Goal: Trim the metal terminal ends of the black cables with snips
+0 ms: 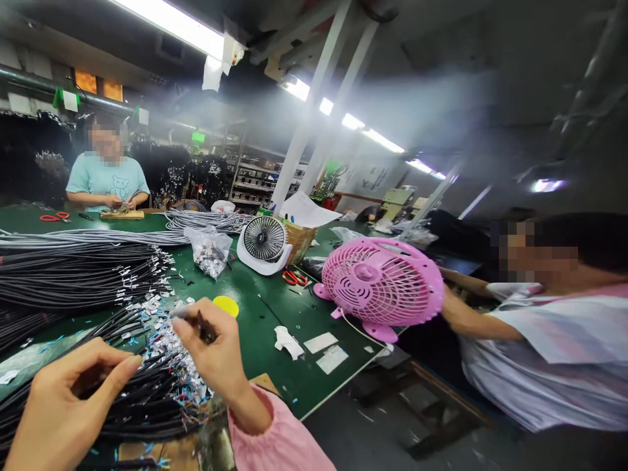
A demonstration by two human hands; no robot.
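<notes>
At lower left, my left hand [69, 402] has thumb and index fingertip pinched together; whatever is between them is too small or hidden to make out. It is over a bundle of black cables [142, 405]. My right hand [218, 347], in a pink sleeve [275, 432], is curled closed around a small dark object [206, 329] whose kind I cannot tell. Just below and beside it are stripped cable ends [189, 379] with coloured wires and silvery foil scraps. More black cables [73, 278] lie stacked behind, their ends pointing right.
On the green table [265, 304] are a white fan [265, 239], a pink fan [377, 281], a plastic bag [210, 252], red-handled scissors [294, 278], a yellow disc [226, 305] and grey cables [122, 239]. One person [108, 176] works across the table; another [540, 327] sits at right.
</notes>
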